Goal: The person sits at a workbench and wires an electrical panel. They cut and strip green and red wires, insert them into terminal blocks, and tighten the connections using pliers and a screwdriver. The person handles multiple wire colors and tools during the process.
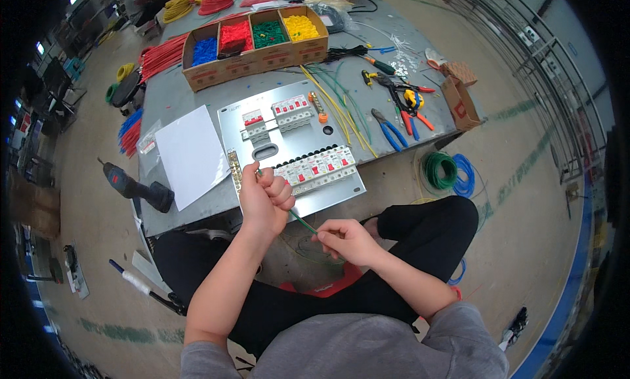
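A green wire [302, 222] runs taut between my two hands, in front of the table's near edge. My left hand [264, 198] is closed in a fist round its upper part, above the near left corner of a metal mounting plate [239, 126]. With fingertips pinched, my right hand [346, 240] holds the lower part over my lap. The plate carries a long row of circuit breakers [318, 171] near its front edge. Farther back on it sit a smaller breaker row [292, 112] and a red-switched breaker [253, 122]. A brass terminal bar [234, 171] lies beside my left fist.
A cardboard box [256, 67] of blue, red, green and yellow small parts stands behind the plate. White paper [192, 157] and a cordless drill [138, 187] lie left. Blue-handled pliers [389, 129], other tools and loose yellow wires [338, 110] lie right. Wire coils [440, 170] rest on the floor.
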A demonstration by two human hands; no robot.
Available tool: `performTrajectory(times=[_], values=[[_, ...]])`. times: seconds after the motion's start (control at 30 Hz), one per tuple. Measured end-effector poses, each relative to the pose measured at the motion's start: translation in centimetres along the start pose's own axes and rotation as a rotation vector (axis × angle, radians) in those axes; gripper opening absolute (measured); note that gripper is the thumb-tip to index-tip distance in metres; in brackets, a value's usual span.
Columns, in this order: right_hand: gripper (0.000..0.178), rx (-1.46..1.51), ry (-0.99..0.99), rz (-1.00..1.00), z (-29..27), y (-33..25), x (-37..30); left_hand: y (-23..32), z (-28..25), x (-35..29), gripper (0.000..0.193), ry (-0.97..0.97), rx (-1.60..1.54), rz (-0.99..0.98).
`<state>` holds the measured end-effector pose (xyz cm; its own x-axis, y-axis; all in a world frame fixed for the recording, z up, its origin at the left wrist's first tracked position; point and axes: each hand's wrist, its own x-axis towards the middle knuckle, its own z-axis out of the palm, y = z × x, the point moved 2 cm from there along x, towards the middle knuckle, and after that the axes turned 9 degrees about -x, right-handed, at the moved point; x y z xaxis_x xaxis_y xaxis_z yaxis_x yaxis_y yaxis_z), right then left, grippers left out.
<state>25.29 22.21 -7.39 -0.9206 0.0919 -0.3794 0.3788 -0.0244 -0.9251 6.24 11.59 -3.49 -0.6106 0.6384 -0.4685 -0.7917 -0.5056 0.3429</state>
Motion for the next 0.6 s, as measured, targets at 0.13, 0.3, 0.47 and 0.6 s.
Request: performTrajectory(times=[0.13,0.3,0.47,0.6], values=[[0.021,0.045,0.01,-0.01,0.0,0.1,0.0,0.3,-1.6,0.6,0.042,-0.318,-0.064,-0.098],[0.021,0.071,0.023,-0.002,-1.4,-0.8,-0.2,0.7,0.6,-2.0,0.053,-0.07,1.027,0.898],[0.021,0.012,-0.005,0.028,-1.5,0.1,0.1,-1.3,2.4,-5.9,0.06,-0.951,1.983,1.096],[0.021,-0.047,-0.068,0.052,-0.5,1.5,0.1,-3.7,-0.6,-6.0,0.041,-0.862,2.137,0.338]])
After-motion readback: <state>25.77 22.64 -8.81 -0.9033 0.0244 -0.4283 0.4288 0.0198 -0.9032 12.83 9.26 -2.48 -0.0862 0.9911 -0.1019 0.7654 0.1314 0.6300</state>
